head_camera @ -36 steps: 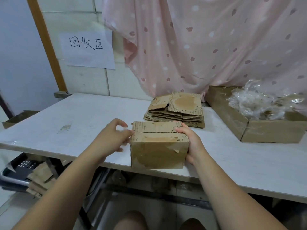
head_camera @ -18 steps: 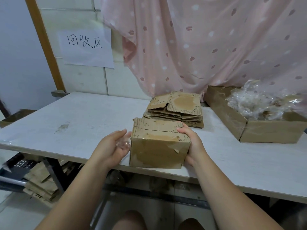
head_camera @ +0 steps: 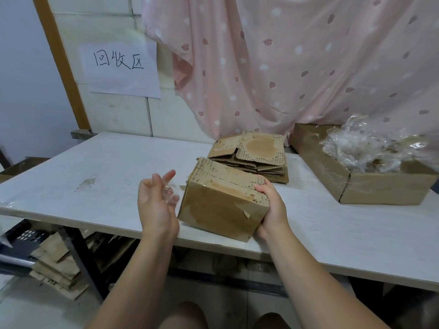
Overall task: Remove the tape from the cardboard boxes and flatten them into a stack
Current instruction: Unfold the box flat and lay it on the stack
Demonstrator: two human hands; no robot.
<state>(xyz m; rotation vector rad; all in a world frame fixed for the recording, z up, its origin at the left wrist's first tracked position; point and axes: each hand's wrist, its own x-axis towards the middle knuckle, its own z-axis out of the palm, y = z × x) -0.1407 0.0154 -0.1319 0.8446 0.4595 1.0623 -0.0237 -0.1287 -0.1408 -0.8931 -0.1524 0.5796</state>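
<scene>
Right fingers (head_camera: 261, 186) round the cardboard box (head_camera: 221, 207), left fingers (head_camera: 174, 200) cupping clear tape (head_camera: 169, 194); crumpled tape (head_camera: 370, 148) in open carton (head_camera: 380, 188).

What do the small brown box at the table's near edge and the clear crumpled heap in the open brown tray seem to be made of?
The small brown box: corrugated cardboard, matt and scuffed; fluted ridges show along its torn top edges. The clear crumpled heap: probably thin plastic film or tape, glossy; see-through with bright glints.

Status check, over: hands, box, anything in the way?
Copy: left hand holds clear tape scrap; right hand grips box at its right corner. Box tilted, not yet flattened. Nothing between it and flattened stack.
</scene>
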